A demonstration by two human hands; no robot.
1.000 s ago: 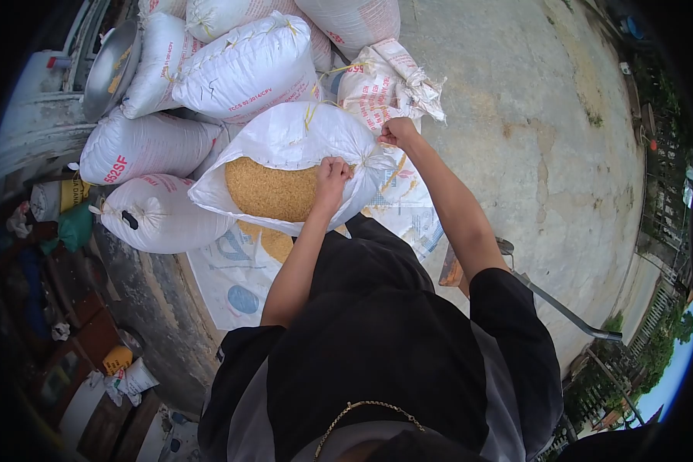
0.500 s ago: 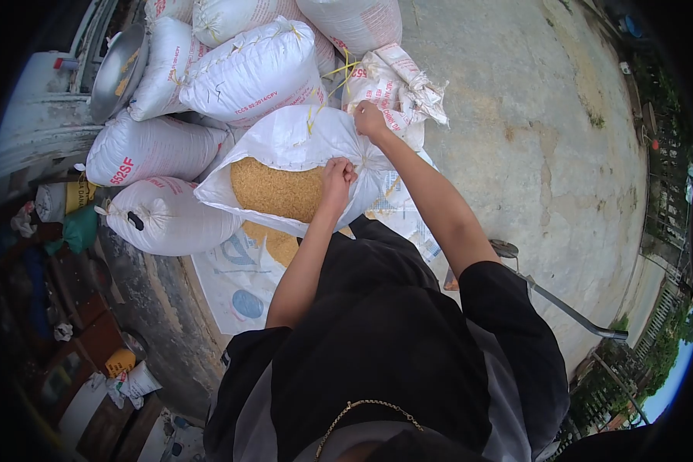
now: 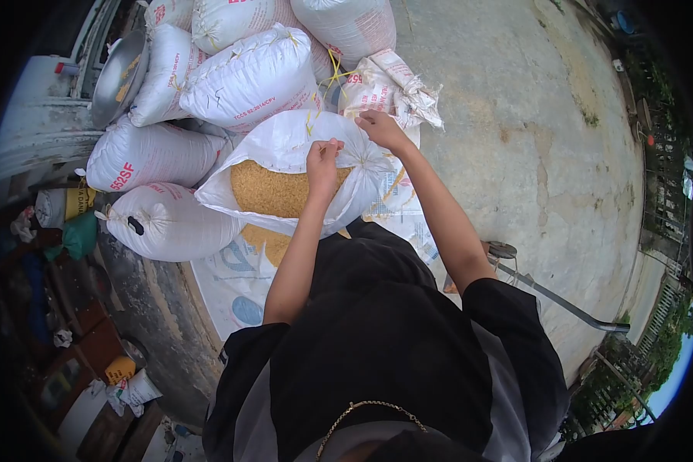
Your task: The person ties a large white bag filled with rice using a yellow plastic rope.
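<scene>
In front of me lies a white woven sack (image 3: 269, 138) with its side open, showing golden grain (image 3: 266, 189) that looks like unhusked rice. One end of it is bunched into a gathered knot (image 3: 371, 163). My left hand (image 3: 323, 165) is raised over the opening, its thumb and fingers pinched together. Beyond the knot, my right hand (image 3: 383, 129) has its thumb and fingertips close together near the sack's far edge. Anything thin between the fingers of either hand is too small to make out. Yellow ties (image 3: 333, 69) hang by the sacks behind.
Full white sacks (image 3: 246, 81) are piled at the back and left. A crumpled sack (image 3: 385, 85) lies beyond my right hand. A metal basin (image 3: 119, 77) leans at the far left. Spilled grain (image 3: 266, 242) rests on a white sheet (image 3: 227, 281). A metal pole (image 3: 562, 300) is at right.
My left hand has risen away from the gathered knot, fingers pointing up. My right hand has turned from a fist to extended, pinched fingers and shifted slightly.
</scene>
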